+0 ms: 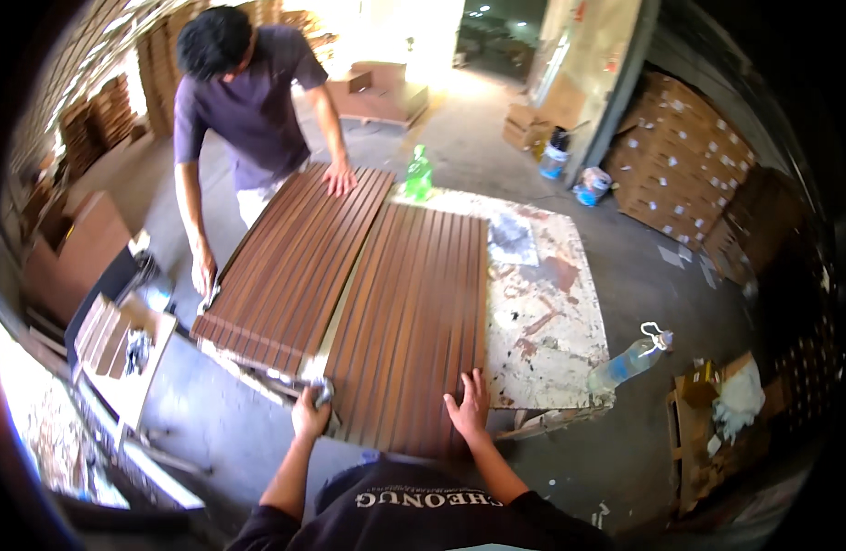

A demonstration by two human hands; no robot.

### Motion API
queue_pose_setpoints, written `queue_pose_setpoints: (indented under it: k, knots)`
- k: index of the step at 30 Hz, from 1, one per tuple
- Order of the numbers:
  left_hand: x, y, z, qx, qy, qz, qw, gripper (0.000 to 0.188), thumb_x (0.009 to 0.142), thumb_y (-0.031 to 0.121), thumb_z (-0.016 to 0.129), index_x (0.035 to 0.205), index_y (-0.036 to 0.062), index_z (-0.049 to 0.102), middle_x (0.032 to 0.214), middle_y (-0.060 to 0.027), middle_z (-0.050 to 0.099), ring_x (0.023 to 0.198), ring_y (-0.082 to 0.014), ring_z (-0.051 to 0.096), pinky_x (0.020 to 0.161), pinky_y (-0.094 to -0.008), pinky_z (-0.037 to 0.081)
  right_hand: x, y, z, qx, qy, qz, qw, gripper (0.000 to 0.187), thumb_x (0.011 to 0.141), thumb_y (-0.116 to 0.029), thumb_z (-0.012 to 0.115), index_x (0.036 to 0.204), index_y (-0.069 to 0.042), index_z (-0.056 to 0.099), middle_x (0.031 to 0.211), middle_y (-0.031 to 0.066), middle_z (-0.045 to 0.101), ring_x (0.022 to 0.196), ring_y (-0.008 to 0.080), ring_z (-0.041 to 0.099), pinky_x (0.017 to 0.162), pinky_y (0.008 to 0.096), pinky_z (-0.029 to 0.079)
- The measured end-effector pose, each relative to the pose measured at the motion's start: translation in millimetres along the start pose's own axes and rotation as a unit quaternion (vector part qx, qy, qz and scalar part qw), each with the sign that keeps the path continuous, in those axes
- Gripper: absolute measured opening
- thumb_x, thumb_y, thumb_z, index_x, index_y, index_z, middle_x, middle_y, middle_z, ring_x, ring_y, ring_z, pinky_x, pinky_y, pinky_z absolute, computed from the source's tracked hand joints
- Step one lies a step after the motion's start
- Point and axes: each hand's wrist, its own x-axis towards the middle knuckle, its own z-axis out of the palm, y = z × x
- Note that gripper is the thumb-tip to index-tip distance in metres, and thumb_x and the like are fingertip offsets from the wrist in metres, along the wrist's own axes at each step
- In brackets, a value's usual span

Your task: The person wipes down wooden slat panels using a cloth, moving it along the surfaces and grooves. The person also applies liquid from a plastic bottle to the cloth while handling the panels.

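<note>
A brown slatted wood panel (409, 321) lies lengthwise before me on the table. At its near left corner my left hand (310, 413) is closed around a small crumpled grey cloth (325, 393), which touches the panel's edge. My right hand (469, 404) rests with fingers spread on the panel's near right edge and holds nothing. Beside it on the left lies a second slatted panel (299, 248), with a narrow gap between the two. A co-worker (244, 119) bends over that panel, one hand flat on its far end, the other at its left edge with a small whitish wad.
The paint-stained white tabletop (542, 340) shows on the right. A green bottle (419, 174) stands at its far edge, a clear bottle (629, 363) at its near right corner. A small side table (134, 367) is at left; stacked cartons (684, 151) stand back right.
</note>
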Motion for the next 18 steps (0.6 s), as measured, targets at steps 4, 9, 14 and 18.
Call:
queue_pose_setpoints:
  k: [4, 9, 14, 18]
  knots:
    - [5, 8, -4, -0.033, -0.02, -0.063, 0.997, 0.043, 0.07, 0.021, 0.061, 0.113, 0.0144, 0.057, 0.095, -0.0229, 0.065, 0.091, -0.0403, 0.062, 0.078, -0.044, 0.049, -65, -3, -17, 0.069, 0.058, 0.036, 0.995, 0.073, 0.07, -0.019, 0.075, 0.132, -0.003, 0.039, 0.137, 0.0251, 0.037, 0.128, 0.039, 0.034, 0.105, 0.0484, 0.029]
    - [-49, 50, 1, -0.022, -0.041, -0.088, 0.995, 0.043, 0.073, 0.023, 0.062, 0.114, 0.0154, 0.055, 0.095, -0.0246, 0.064, 0.093, -0.0415, 0.061, 0.08, -0.0432, 0.048, -85, 47, -52, 0.306, -0.019, 0.178, 0.935, 0.08, 0.069, -0.011, 0.077, 0.136, -0.003, 0.034, 0.13, 0.0184, 0.047, 0.118, 0.0287, 0.048, 0.1, 0.0379, 0.038]
    - [-122, 86, 12, -0.063, -0.059, -0.138, 0.987, 0.044, 0.07, 0.023, 0.064, 0.111, 0.014, 0.052, 0.094, -0.0225, 0.065, 0.091, -0.0397, 0.062, 0.079, -0.0434, 0.048, -123, 124, -82, 0.361, -0.049, 0.242, 0.899, 0.076, 0.069, -0.004, 0.075, 0.134, -0.001, 0.036, 0.126, 0.0165, 0.05, 0.114, 0.0257, 0.051, 0.097, 0.037, 0.041]
    - [-156, 88, 19, -0.036, -0.068, -0.161, 0.984, 0.045, 0.068, 0.023, 0.066, 0.11, 0.0132, 0.052, 0.091, -0.0201, 0.065, 0.089, -0.0386, 0.062, 0.078, -0.0432, 0.048, -173, 157, -97, 0.481, -0.011, 0.339, 0.809, 0.058, 0.076, -0.006, 0.072, 0.127, 0.001, 0.043, 0.117, 0.0118, 0.056, 0.106, 0.0199, 0.055, 0.093, 0.0328, 0.044]
